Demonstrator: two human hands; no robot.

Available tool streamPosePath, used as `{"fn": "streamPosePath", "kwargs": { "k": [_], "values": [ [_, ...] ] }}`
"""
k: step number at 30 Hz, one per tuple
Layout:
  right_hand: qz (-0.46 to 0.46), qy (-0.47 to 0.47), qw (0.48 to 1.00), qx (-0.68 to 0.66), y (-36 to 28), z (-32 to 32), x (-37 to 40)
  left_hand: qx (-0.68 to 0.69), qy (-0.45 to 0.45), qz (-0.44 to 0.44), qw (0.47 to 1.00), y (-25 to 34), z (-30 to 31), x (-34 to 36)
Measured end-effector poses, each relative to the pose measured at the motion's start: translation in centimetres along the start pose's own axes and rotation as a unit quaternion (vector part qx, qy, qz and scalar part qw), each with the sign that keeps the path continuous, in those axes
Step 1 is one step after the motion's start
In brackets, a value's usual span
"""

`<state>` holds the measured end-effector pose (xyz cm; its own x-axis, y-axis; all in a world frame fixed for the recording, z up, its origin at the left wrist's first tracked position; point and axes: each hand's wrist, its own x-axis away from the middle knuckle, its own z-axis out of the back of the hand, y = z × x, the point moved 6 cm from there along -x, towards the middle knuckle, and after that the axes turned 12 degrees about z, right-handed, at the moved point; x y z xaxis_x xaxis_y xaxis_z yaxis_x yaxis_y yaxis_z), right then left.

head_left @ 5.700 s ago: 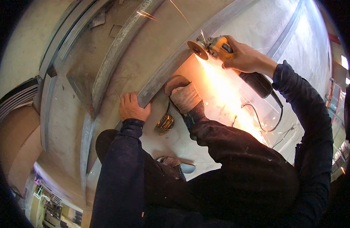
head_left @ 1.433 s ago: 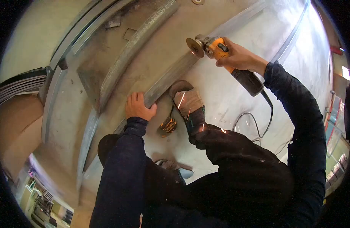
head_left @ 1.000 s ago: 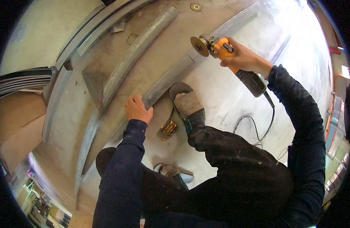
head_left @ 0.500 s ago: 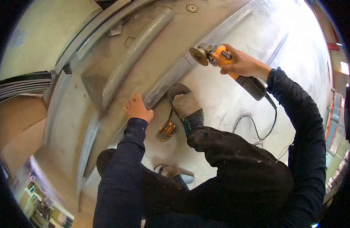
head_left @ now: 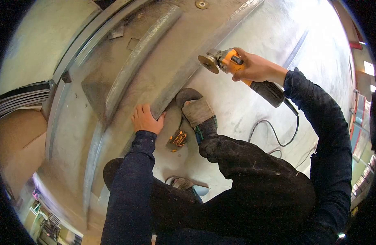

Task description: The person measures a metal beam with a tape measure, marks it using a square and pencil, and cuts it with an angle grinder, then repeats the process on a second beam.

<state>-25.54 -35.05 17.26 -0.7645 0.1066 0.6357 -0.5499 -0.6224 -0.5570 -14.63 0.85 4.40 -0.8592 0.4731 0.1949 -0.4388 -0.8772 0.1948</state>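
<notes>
My left hand (head_left: 148,119) is closed around the near end of a long grey metal bar (head_left: 177,85) on the floor, fingers over its top and thumb at its right side. In my right hand (head_left: 257,67) is an orange and black angle grinder (head_left: 230,60), held by its body above the floor, to the right of the bar. Its round disc (head_left: 208,64) faces left, apart from the bar. A black power cord (head_left: 296,124) runs from the grinder's rear down to the floor.
A black and orange tape measure (head_left: 177,139) lies by my shoe (head_left: 190,98). Another metal bar (head_left: 143,57) lies to the left, with a loose disc (head_left: 202,4) at the top. Cardboard (head_left: 18,139) and a pale panel (head_left: 45,36) stand at the far left.
The bar has turned, showing a different face, and my left fingers now wrap its end more closely. The grinder has shifted slightly left. The whole view has also moved a little.
</notes>
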Motion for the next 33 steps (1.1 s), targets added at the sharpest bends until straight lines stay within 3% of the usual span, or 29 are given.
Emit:
{"fn": "streamPosePath", "kwargs": {
  "k": [3, 5, 18, 21, 23, 33],
  "values": [
    [0.03, -0.022, 0.999, 0.0, 1.0, -0.9, -0.7, -0.003, 0.017, -0.009, 1.0, 0.2, 0.0, 0.3],
    [0.016, -0.025, 0.999, 0.028, 0.7, -0.8, -0.7, 0.013, -0.027, 0.0, 1.0, 0.2, -0.3, 0.1],
    [-0.02, -0.056, 0.998, 0.028, 0.6, -1.2, -0.9, -0.003, -0.045, 0.004, 0.999, 0.3, -0.4, 0.4],
    [-0.01, -0.055, 0.998, 0.028, 1.1, -1.3, -1.0, -0.008, -0.041, 0.0, 0.999, 0.5, -0.2, 0.4],
    [0.046, -0.016, 0.998, 0.039, 1.4, -1.3, -1.2, -0.01, -0.001, -0.015, 1.0, 0.7, 0.0, 0.6],
    [0.026, -0.007, 0.999, 0.047, 0.7, -1.1, -1.5, 0.01, 0.011, -0.009, 1.0, 0.6, 0.0, 0.7]
  ]
}}
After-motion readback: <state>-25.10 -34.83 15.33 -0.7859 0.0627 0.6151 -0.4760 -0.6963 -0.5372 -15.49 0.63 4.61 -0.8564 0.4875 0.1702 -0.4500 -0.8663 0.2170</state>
